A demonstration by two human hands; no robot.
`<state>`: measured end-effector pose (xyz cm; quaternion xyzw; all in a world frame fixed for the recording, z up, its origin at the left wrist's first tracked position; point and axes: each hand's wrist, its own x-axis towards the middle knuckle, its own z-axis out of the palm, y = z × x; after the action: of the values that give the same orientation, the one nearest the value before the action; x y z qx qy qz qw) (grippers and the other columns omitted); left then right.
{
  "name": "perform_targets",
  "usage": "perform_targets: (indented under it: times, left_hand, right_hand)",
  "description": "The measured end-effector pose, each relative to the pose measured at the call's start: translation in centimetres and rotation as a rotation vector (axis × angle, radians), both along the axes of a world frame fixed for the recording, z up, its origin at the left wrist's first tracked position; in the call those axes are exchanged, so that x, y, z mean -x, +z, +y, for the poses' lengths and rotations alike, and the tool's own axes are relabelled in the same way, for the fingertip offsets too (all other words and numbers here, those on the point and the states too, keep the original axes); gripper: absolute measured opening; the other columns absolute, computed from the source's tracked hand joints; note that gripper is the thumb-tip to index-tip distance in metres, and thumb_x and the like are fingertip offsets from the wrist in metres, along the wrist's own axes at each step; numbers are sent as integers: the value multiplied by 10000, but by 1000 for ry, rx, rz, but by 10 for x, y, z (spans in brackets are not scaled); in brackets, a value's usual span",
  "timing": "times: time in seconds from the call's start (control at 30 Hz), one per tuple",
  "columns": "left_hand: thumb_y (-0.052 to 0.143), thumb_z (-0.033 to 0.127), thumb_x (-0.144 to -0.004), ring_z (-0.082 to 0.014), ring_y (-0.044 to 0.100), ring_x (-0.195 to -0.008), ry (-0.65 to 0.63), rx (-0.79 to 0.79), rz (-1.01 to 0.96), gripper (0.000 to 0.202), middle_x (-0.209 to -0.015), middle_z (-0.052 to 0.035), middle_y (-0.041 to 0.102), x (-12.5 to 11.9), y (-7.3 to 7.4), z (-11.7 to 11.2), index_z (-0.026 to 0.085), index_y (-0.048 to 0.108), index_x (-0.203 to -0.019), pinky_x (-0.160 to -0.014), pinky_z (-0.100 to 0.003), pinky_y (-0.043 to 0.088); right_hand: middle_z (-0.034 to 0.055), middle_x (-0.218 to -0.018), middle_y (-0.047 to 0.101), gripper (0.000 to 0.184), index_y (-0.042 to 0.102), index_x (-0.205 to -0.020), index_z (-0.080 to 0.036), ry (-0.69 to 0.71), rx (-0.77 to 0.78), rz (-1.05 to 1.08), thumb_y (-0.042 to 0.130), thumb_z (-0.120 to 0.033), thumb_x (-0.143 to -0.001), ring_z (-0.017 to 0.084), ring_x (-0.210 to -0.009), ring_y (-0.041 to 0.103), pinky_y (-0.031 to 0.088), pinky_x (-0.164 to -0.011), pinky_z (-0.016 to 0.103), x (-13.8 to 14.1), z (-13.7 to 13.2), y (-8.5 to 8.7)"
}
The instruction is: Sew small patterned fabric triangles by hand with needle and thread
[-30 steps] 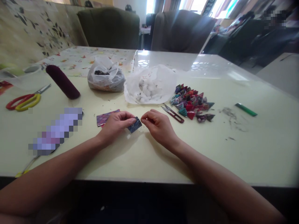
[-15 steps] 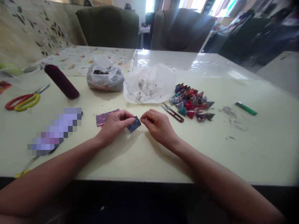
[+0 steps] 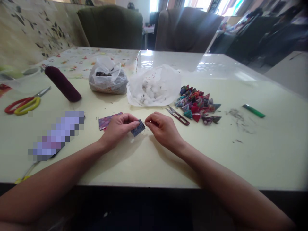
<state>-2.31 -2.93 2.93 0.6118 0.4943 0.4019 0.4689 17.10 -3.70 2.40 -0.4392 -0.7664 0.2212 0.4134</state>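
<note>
Between thumb and fingers, my left hand (image 3: 120,126) pinches a small dark blue patterned fabric piece (image 3: 138,129) just above the table. Close to its right edge, my right hand (image 3: 162,126) is closed in a pinch; what sits between the fingertips is too small to make out. A fine thread seems to run by the fabric's edge. Partly hidden behind my left hand lie purple patterned fabric pieces (image 3: 106,121). Thread snips (image 3: 179,117) rest beyond my right hand, beside a pile of small stuffed fabric shapes (image 3: 196,104) in many colours.
A white plastic bag of stuffing (image 3: 154,89) and another bag with dark contents (image 3: 108,81) stand further back. To the left are a dark maroon cylinder (image 3: 63,84), red and yellow scissors (image 3: 26,104) and a blurred-out flat object (image 3: 57,136). A green object (image 3: 253,111) and loose threads (image 3: 240,120) lie right.
Both hands keep almost the same pose and place, with the fabric still in the left. A thin thread line by the fabric's edge shows slightly differently. The view has shifted very slightly.
</note>
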Motion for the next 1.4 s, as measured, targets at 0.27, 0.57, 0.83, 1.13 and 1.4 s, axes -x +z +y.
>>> perform_targets:
  times: [0.27, 0.57, 0.83, 1.13, 1.4]
  left_hand:
    - [775, 332, -750, -134, 629, -690, 2, 3, 20, 172, -761, -20, 717, 0, 2, 0, 169, 740, -792, -681, -265, 521]
    - [771, 335, -757, -140, 634, -701, 6, -4, 25, 172, -766, -20, 718, 0, 2, 0, 169, 738, -790, -698, -268, 523]
    - [775, 340, -749, -141, 636, -703, -3, -35, 60, 183, -768, -25, 721, 0, 3, -1, 166, 736, -791, -684, -261, 518]
    - [758, 345, -765, -150, 642, -686, 8, -68, 99, 182, -761, -34, 730, 0, 4, 0, 166, 738, -796, -677, -274, 525]
    - [754, 346, -773, -155, 642, -702, -15, -67, 99, 179, -771, -34, 729, 0, 3, -1, 170, 733, -802, -662, -269, 520]
  right_hand:
    - [3, -746, 592, 142, 656, -757, -160, 1, 4, -9, 609, -98, -876, 113, -677, 532, 381, -660, 242, -2, 0, 0]
    - [5, -747, 592, 137, 659, -762, -159, 8, -4, -17, 614, -102, -878, 113, -674, 529, 379, -661, 243, -1, -1, 1]
    - [3, -742, 592, 139, 641, -753, -161, 11, 8, -34, 604, -96, -869, 116, -675, 523, 374, -665, 246, -2, 1, 0]
    - [8, -752, 596, 140, 638, -757, -172, 20, 37, -34, 585, -118, -875, 123, -675, 512, 373, -670, 254, -2, -1, 2]
    - [9, -745, 602, 135, 648, -752, -158, 23, 26, -35, 599, -105, -867, 118, -682, 523, 374, -671, 250, -2, 1, 2]
